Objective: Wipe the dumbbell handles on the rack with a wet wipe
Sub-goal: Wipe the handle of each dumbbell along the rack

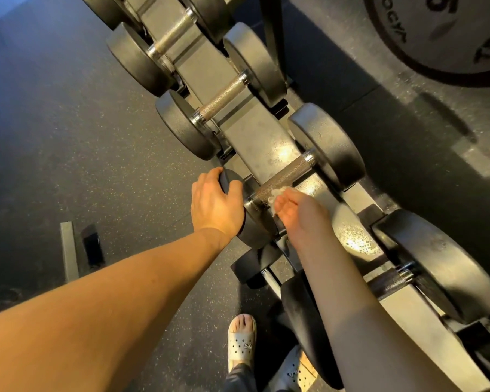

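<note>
A grey metal rack (255, 131) runs diagonally from the top to the lower right and carries several black dumbbells with knurled metal handles. My left hand (215, 203) grips the near weight head (252, 222) of one dumbbell. My right hand (297, 206) holds a crumpled white wet wipe (275, 195) against the near end of that dumbbell's handle (283, 179). The far weight head (327, 145) rests on the rack's other side. More handles lie further up the rack: one (221, 99) and another (171, 35).
A large weight plate (441, 38) lies on the dark speckled rubber floor at the top right. Another dumbbell (436, 264) sits on the rack at the lower right. My feet in grey clogs (242, 343) stand below. A grey bar (70, 250) lies on the floor at the left.
</note>
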